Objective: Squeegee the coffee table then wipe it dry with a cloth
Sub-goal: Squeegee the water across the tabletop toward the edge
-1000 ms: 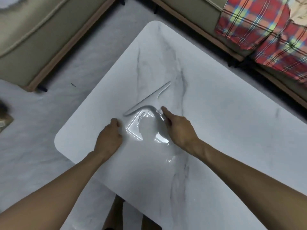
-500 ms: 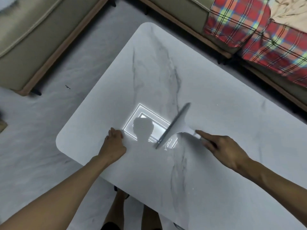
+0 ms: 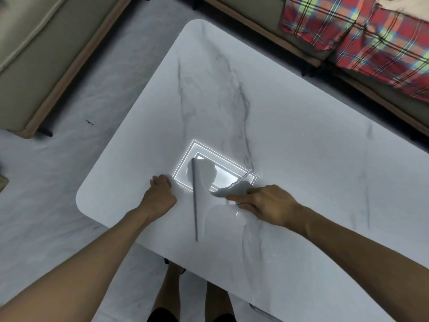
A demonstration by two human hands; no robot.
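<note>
The right hand, closed on the squeegee handle, has swung its blade back toward the desk's near-left corner, beside the fisted, empty left hand, so squeegeeing continues.

Glossy marble-look coffee table (mirror-smooth), matt plastic-looking squeegee.

One coffee table with a marbled top. One squeegee lies on it, near the table's near edge. Two hands: the left hand and the right hand. Two sofas. One plaid blanket.
</note>
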